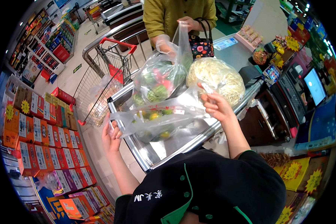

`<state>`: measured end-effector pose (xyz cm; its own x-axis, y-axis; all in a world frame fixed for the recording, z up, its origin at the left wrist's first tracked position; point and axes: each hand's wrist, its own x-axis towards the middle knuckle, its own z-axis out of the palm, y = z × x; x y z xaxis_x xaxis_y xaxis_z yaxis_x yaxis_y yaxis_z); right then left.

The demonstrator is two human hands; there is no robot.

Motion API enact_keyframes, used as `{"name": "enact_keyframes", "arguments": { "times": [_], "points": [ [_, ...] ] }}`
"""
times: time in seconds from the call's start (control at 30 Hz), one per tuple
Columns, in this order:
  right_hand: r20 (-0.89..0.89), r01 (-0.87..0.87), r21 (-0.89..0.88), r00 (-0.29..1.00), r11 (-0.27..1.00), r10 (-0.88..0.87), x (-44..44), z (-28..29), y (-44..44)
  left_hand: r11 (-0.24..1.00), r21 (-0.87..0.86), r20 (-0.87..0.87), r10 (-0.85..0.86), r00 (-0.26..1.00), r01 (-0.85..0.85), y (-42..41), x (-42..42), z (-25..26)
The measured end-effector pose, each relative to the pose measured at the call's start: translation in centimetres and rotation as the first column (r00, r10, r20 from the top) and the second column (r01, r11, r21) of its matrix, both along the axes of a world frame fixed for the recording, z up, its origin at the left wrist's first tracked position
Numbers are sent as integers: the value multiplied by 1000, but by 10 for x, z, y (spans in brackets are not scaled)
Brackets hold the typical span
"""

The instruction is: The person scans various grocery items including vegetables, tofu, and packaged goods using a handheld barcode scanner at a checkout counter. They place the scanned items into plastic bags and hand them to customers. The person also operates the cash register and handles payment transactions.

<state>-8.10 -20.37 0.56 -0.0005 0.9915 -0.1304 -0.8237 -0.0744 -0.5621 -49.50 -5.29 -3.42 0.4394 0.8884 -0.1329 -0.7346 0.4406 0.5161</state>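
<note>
A translucent plastic carrier bag is stretched sideways between my hands over the metal checkout counter. Green and yellow round produce shows inside it. My left hand grips one handle, and my right hand grips the other. Behind it stands a second clear bag with green produce and something red; a person in a mustard shirt holds it from across the counter. To its right lies a large clear bag of pale, noodle-like strands, close beyond my right hand.
A wire shopping cart with a bag inside stands left of the counter. Stacked cartons line the left side. At right are a keyboard, a monitor and small goods. A floral handbag hangs at the person's arm.
</note>
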Motion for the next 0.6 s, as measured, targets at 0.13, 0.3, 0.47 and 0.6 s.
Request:
{"name": "enact_keyframes", "arguments": {
  "times": [0.13,0.3,0.47,0.6],
  "points": [
    [62,-47,-97,997,994,53,-10,4,-39,996,85,-124,6,992,5,-33,-7,8],
    [74,2,-248,997,969,17,-13,-34,-91,993,120,-234,9,972,20,-67,6,19],
    [58,42,-367,998,929,-23,-27,-74,-131,982,179,-393,11,919,64,-80,20,24],
    [203,1,-442,974,897,99,-37,-103,-141,980,175,-443,-4,897,91,-82,32,24]
  ]
}}
